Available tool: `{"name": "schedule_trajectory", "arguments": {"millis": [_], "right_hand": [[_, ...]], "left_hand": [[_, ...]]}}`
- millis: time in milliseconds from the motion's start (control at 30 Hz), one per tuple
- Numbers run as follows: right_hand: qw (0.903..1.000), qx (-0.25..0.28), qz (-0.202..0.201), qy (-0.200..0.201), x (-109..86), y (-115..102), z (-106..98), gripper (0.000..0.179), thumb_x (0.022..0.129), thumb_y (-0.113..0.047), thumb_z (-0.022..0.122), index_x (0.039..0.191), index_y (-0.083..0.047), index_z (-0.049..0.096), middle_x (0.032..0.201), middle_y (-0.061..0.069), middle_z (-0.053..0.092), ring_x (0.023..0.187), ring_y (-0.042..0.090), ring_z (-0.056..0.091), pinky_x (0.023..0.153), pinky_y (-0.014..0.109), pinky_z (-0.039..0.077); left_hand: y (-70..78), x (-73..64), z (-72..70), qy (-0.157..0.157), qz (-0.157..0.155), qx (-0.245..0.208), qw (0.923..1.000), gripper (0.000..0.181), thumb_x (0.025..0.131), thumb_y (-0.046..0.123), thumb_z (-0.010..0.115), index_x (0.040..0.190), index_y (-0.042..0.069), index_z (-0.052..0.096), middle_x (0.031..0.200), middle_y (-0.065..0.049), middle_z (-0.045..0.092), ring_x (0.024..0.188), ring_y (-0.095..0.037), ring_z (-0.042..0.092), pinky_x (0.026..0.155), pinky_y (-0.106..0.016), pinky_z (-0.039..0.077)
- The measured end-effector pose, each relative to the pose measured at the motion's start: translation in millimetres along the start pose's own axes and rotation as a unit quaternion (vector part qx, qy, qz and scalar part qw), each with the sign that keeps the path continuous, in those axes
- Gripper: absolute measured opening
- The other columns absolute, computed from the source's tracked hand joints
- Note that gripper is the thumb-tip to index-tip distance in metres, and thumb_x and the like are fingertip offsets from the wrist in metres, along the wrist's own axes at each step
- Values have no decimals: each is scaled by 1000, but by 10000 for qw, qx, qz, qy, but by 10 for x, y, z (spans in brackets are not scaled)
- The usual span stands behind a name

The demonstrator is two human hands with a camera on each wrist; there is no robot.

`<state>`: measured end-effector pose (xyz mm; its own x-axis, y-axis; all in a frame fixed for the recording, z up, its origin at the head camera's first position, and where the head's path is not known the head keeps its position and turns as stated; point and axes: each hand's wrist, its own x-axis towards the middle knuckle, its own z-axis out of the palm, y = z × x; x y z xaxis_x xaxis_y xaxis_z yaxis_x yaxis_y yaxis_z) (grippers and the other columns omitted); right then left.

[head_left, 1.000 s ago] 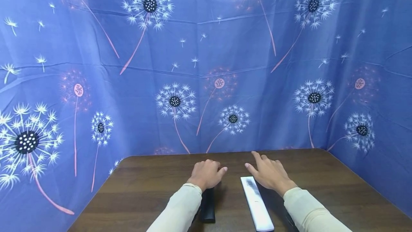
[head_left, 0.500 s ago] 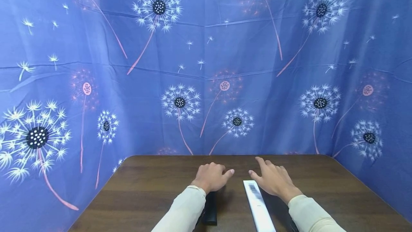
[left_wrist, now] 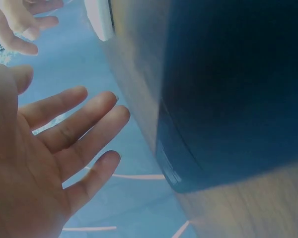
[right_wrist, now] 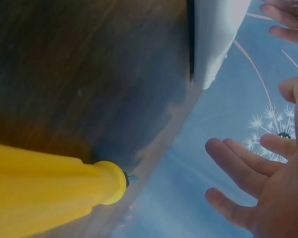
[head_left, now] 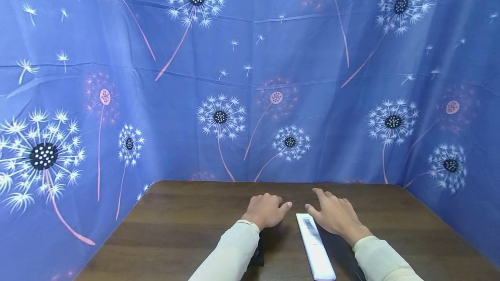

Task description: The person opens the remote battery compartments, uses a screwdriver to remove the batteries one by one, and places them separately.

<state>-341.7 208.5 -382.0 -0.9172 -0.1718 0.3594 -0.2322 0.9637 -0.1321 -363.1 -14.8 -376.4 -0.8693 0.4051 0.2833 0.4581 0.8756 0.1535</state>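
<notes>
Head view, 1 white bar [head_left: 317,250], unreadable barcode-like label [head_left: 308,225]

White bar [head_left: 315,248], blue dandelion-print cloth [head_left: 175,133]

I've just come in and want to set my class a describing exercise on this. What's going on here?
A person holds both hands out over a wooden table. The left hand and right hand have fingers spread, and neither is gripping anything. A long white object lies between the forearms. A black object sits partly hidden under the left arm, and a yellow tool with a small tip lies by the right wrist.
</notes>
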Motion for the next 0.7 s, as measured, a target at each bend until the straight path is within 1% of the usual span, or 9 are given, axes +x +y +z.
{"name": "schedule_trajectory", "arguments": {"millis": [100, 167, 233, 333, 433, 500, 600, 667, 700], "right_hand": [[10000, 72, 8, -57, -54, 16, 7, 62, 97, -47, 61, 137, 0, 54, 123, 25, 64, 103, 45, 64, 88, 67, 43], [10000, 67, -11, -60, -70, 25, 10, 58, 96, -44, 62, 132, 1, 58, 120, 24, 66, 100, 43, 66, 84, 64, 47], [10000, 46, -41, -5, -63, 30, -1, 53, 95, -41, 64, 127, 2, 62, 117, 22, 68, 95, 40, 68, 79, 59, 51], [9999, 69, -72, 23, -27, 24, -48, 49, 95, -40, 65, 121, 2, 66, 114, 21, 69, 89, 36, 69, 73, 54, 54], [9998, 161, -54, -39, -6, 20, -103, 49, 96, -40, 62, 120, 2, 67, 115, 21, 69, 91, 36, 69, 74, 55, 53], [9998, 196, 22, -62, -11, 30, -143, 48, 97, -40, 61, 120, 2, 67, 115, 21, 69, 91, 36, 69, 74, 56, 53], [9994, 264, 122, -160, -48, 46, -161, 48, 97, -39, 61, 121, 2, 67, 114, 21, 69, 76, 28, 66, 63, 48, 52], [9988, 363, 160, -297, -88, 47, -131, 47, 97, -38, 61, 121, 2, 66, 114, 20, 69, 62, 21, 59, 52, 41, 46], [9983, 411, 155, -376, -111, 40, -107, 46, 97, -38, 61, 121, 1, 66, 114, 20, 70, 58, 18, 55, 49, 38, 43]], "left_hand": [[52, -16, 42, -72, 2, -14, 10000, 52, 102, 56, 45, 117, 17, 75, 105, 3, 74, 96, -23, 70, 84, -44, 53], [76, -20, 58, -64, 9, -46, 10000, 50, 102, 55, 46, 115, 17, 76, 102, 4, 75, 95, -23, 70, 86, -46, 52], [91, -17, 50, -41, 3, -104, 9999, 49, 102, 54, 47, 112, 17, 77, 97, 5, 74, 93, -22, 69, 89, -47, 50], [97, -5, 16, -4, -62, -176, 9998, 47, 102, 53, 48, 110, 17, 77, 96, 4, 74, 93, -22, 69, 92, -49, 48], [97, 11, -23, -24, -159, -182, 9997, 47, 103, 53, 47, 115, 17, 76, 103, 4, 74, 99, -23, 69, 95, -49, 47], [110, 41, -40, -37, -139, -149, 9998, 50, 104, 54, 44, 119, 17, 74, 110, 4, 74, 104, -23, 68, 97, -49, 46], [142, 68, -35, -85, -117, -117, 9998, 53, 104, 56, 40, 123, 19, 73, 115, 5, 72, 108, -23, 67, 98, -49, 45], [156, 57, 6, -152, -147, -116, 9997, 53, 104, 56, 40, 123, 19, 73, 115, 6, 72, 108, -22, 67, 98, -48, 46], [161, 40, 33, -203, -183, -118, 9996, 53, 104, 56, 40, 123, 20, 73, 115, 6, 72, 108, -22, 67, 98, -48, 46]]}}
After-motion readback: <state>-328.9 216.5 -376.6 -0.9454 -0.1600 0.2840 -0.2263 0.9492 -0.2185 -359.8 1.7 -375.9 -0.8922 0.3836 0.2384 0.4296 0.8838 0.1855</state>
